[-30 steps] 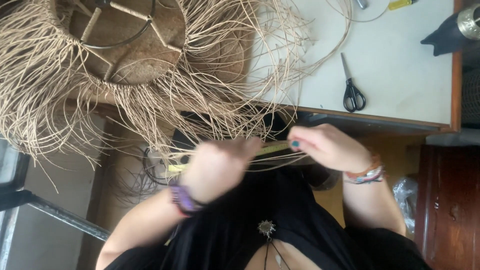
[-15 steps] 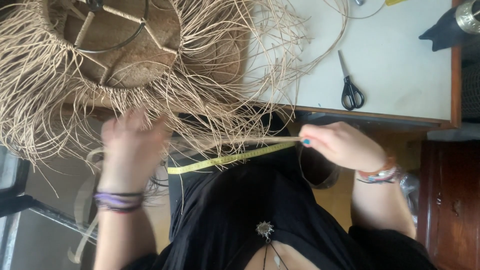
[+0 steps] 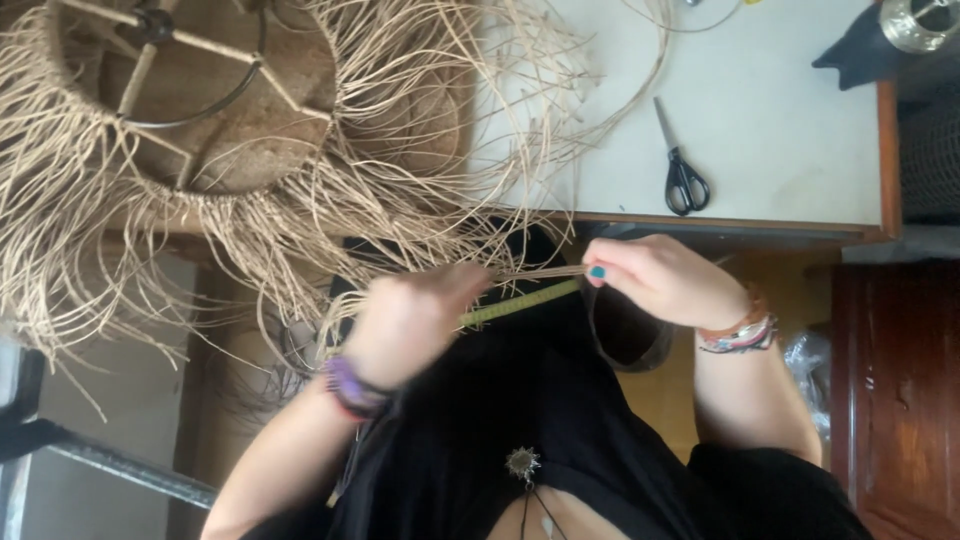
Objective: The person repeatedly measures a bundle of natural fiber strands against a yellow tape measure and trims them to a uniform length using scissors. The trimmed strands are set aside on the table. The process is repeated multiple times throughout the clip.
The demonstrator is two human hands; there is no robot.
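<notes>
left hand (image 3: 410, 325) back on yellow-green strip (image 3: 520, 302), white table (image 3: 780, 150), scissors (image 3: 683, 170)

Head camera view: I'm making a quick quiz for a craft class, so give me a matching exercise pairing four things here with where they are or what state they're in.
Things:
1. scissors
2. yellow-green strip
3. woven straw piece
4. right hand

Places or states:
A. stretched between the two hands
B. lying alone on the white tabletop
C. pinching thin strands at the fingertips
D. at the table's edge, loose fibres hanging over it

Pairs: 1-B, 2-A, 3-D, 4-C
</notes>
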